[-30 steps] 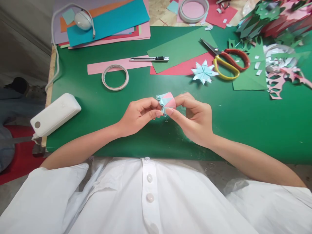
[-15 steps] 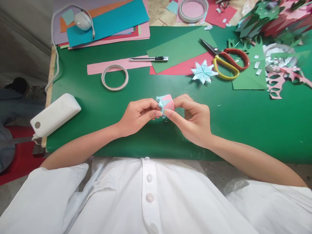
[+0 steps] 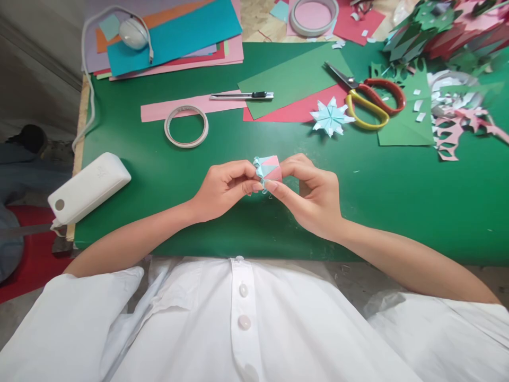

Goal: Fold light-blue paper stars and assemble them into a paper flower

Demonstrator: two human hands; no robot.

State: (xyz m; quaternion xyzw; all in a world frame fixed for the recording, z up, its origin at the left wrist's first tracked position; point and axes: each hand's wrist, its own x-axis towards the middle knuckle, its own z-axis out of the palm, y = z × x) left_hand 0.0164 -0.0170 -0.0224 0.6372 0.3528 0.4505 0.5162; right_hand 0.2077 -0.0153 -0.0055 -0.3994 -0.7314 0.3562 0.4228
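Between my two hands, just above the green tabletop, is a small paper flower (image 3: 269, 168) with a rolled pink body and folded light-blue pieces round it. My left hand (image 3: 222, 190) is closed, its thumb and index finger pinching the curled light-blue end. From the other side my right hand (image 3: 316, 195) is closed on the pink end, the thumb below and the index finger behind. Part of the flower is hidden by the fingertips. Beyond my right hand lies a light-blue paper star (image 3: 332, 117), close to the scissors (image 3: 368, 106) with red and yellow handles.
A cutter knife (image 3: 242, 96) lies across a pink paper strip (image 3: 175, 109), near a tape roll (image 3: 186, 126). To the left sits a white power bank (image 3: 89, 188). Coloured paper sheets (image 3: 178, 37) are stacked at the back left; paper scraps (image 3: 453, 127) lie at the right.
The paper flower has turned slightly between my fingers, so a light-blue piece now shows more toward the middle. Both hands keep their grip in nearly the same place.
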